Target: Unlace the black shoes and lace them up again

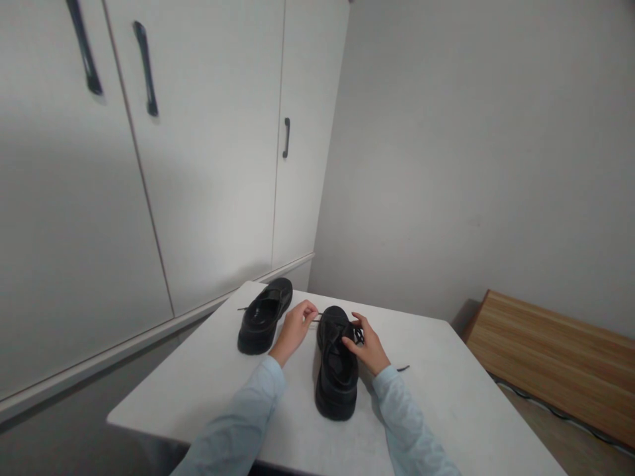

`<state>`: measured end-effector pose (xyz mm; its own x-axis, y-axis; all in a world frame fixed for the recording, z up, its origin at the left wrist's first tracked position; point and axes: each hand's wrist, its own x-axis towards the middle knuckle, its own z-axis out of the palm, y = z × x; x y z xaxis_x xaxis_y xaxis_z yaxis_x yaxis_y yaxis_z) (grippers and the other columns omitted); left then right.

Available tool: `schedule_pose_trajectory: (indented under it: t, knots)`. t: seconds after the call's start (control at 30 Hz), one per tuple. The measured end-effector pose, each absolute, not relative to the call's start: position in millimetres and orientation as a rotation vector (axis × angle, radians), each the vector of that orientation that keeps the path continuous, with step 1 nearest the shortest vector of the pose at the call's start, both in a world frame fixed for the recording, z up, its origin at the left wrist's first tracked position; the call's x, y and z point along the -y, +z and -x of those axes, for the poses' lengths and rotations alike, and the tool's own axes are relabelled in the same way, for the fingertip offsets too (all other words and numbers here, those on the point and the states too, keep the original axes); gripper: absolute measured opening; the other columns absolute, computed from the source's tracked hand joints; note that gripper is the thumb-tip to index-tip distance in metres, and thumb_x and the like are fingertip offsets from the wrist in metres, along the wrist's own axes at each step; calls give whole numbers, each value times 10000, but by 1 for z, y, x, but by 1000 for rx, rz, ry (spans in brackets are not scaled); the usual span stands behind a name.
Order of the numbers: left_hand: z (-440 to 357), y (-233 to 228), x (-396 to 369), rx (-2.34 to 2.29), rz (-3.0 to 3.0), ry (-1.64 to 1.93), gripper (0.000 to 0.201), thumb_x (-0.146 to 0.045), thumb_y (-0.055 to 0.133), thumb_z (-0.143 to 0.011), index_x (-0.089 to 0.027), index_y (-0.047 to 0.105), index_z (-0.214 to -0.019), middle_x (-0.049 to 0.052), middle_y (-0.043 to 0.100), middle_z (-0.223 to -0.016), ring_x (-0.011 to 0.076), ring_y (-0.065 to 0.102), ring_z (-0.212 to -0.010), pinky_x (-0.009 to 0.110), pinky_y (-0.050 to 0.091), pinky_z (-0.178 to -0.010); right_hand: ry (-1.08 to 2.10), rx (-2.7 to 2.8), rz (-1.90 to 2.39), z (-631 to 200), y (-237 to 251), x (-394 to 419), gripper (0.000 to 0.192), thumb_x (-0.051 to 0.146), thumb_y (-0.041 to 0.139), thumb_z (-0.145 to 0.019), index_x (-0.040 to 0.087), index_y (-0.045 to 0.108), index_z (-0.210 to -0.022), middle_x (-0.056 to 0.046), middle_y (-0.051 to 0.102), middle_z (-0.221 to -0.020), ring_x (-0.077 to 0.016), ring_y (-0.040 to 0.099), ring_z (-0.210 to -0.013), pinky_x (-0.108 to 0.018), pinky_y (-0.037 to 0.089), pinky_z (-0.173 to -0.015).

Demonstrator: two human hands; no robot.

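Note:
A black lace-up shoe [337, 390] stands upright on the white table [292, 423], toe pointing away from me. My left hand [296, 324] is closed in a pinch on a dark shoelace [320, 314] stretched out from the shoe's left side. At the shoe's right side, my right hand [368, 347] grips the upper, thumb near the tongue and fingers by the dark lace loops. What lies under those fingers is partly hidden. Farther left is a second black shoe [265, 317], which neither hand touches.
White cabinets [213, 145] with dark handles rise behind the table on the left. A plain grey wall [471, 145] stands at the back right. Beside the table's right edge is a wooden board-like surface [550, 363], with a dark cable along its lower edge.

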<state>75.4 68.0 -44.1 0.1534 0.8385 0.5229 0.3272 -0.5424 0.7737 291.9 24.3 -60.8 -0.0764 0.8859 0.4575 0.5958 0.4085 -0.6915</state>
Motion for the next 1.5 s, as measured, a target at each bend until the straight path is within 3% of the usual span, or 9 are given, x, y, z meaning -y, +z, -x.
schedule_pose_trajectory:
  t: [0.13,0.27,0.43,0.67,0.93,1.07,1.17,1.3,1.5]
  knots:
    - [-65,-50,-67,-1176,-2098,1195,140,-222,557,-767,-218,674,-845,35,621,-751,189,573,-740,277,407,-704,422,1789,1296,-293,-62,-25,612,376,621,-718,188,392,-1254,-80,595,-1026,-229,566,-961,-389,429,-892]
    - [-60,-60,-68,-1213,-2219,1053,136,-227,563,-767,-208,694,-734,47,580,-703,208,558,-755,285,393,-707,414,1778,1327,-294,-63,-25,613,406,623,-715,212,403,-1253,-79,586,-1050,-225,569,-920,-384,446,-855]
    - [-58,-54,-70,-1178,-2171,1196,160,-262,532,-798,-184,655,-732,58,555,-792,213,530,-826,321,401,-798,427,1769,1336,-294,-63,-25,621,417,625,-710,212,403,-1251,-79,589,-1054,-221,570,-903,-378,446,-840]
    - [-69,-40,-59,-681,-1547,1319,214,-375,536,-818,-171,572,-872,68,601,-942,193,561,-953,345,431,-896,465,1761,1342,-294,-64,-26,628,414,628,-713,207,384,-1254,-83,580,-1077,-219,570,-929,-385,433,-866]
    - [-65,-22,-49,-166,-916,1405,215,-351,658,-753,-181,543,-816,85,622,-1072,274,523,-1129,486,406,-944,475,1732,1343,-294,-64,-24,620,416,635,-706,214,401,-1243,-78,585,-1066,-217,569,-919,-382,442,-854]
    - [-59,-19,-48,-179,-807,1431,184,-364,625,-778,-210,529,-810,21,617,-943,198,583,-964,444,462,-876,474,1733,1346,-294,-63,-24,623,418,635,-704,217,403,-1245,-75,584,-1060,-209,563,-887,-375,449,-830]
    - [-56,-14,-43,-181,-776,1391,158,-355,593,-805,-228,498,-803,-42,533,-741,82,533,-647,286,524,-676,458,1730,1343,-295,-64,-24,627,419,641,-698,219,407,-1245,-70,586,-1048,-210,560,-874,-378,449,-825]
    - [-48,-13,-37,-92,-786,1252,224,-329,665,-747,-216,473,-768,-58,429,-641,24,338,-429,88,278,-333,448,1736,1349,-295,-65,-25,637,425,642,-696,210,407,-1247,-69,580,-1039,-213,561,-870,-382,449,-823]
    - [-33,-23,-40,-60,-855,1190,317,-376,713,-678,-184,460,-674,-71,357,-560,-3,174,-349,77,126,-287,456,1723,1347,-295,-63,-25,636,415,645,-692,216,400,-1245,-65,580,-1029,-203,569,-852,-367,460,-805]
